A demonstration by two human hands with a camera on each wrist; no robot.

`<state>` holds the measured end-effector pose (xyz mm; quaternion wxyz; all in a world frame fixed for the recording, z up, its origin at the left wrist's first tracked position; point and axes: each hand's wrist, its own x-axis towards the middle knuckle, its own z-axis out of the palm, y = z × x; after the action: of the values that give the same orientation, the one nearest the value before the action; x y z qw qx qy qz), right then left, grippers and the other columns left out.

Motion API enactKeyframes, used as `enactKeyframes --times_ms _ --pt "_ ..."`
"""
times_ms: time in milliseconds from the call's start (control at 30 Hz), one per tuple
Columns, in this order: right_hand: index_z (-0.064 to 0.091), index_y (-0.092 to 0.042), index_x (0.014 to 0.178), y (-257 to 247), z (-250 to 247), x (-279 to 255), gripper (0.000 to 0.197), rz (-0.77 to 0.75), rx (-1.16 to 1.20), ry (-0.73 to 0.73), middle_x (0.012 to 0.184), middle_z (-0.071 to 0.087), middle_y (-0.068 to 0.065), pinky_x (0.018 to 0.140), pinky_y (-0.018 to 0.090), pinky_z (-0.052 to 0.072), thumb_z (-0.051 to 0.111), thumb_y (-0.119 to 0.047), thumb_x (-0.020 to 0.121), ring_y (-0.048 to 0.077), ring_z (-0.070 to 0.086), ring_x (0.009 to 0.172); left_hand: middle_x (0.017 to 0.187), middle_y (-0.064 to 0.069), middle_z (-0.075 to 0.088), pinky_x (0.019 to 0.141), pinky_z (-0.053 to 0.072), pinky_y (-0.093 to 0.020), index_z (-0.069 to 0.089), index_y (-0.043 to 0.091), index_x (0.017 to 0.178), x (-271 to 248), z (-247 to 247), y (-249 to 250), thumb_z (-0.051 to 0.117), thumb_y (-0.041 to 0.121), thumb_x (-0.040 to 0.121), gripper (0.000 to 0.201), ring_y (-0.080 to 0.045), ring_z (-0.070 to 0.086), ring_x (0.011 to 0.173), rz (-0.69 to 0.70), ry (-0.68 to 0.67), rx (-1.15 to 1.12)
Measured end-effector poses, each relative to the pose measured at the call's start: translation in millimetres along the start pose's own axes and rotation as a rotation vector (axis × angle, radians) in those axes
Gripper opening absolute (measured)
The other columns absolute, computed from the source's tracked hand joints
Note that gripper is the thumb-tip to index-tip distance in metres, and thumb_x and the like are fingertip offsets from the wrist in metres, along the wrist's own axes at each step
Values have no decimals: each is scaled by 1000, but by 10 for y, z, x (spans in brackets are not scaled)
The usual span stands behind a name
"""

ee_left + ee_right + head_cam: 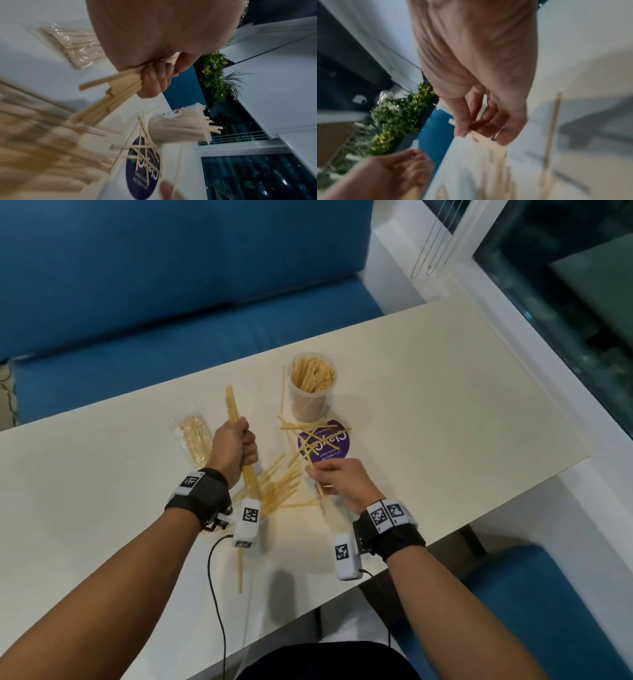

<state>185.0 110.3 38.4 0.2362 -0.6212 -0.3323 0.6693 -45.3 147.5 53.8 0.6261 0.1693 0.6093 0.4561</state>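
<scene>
- Head view: left hand (233,448) fists a bundle of sticks (234,409) above the table (445,405); right hand (342,482) pinches one loose stick (323,501) beside the scattered pile (279,491).
- Left wrist: fingers (154,81) wrap the bundle unevenly; its staggered ends could slide out if the hold slackens.
- Right wrist: blurred fingertips nip the loose stick near its end, so it may twist free mid-transfer.

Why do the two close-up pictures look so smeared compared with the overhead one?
Head view: mostly sharp; only the right hand smears slightly. Left wrist view: the left hand gripping a bundle of pale wooden sticks is crisp, the loose sticks nearby streak. Right wrist view: nearly everything is soft, motion blur probably.
</scene>
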Motion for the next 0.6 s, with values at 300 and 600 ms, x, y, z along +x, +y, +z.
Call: enactKeyframes --times_ms 300,600 --pt "79 -6 92 -335 563 109 20 -124 25 172 72 74 1 52 17 48 88 -20 81 9 63 58 65 -10 55 42 26 -24 49 8 92 -312 255 -226 34 22 109 27 -14 36 44 -32 -162 368" --pt "83 -20 77 -360 577 40 3 -132 -172 140 85 79 -4 95 35 56 85 -19 78 14 72 97 64 -4 42 40 21 -24 48 10 92 -472 248 -293 33 18 106 23 -17 40 44 25 -126 398"
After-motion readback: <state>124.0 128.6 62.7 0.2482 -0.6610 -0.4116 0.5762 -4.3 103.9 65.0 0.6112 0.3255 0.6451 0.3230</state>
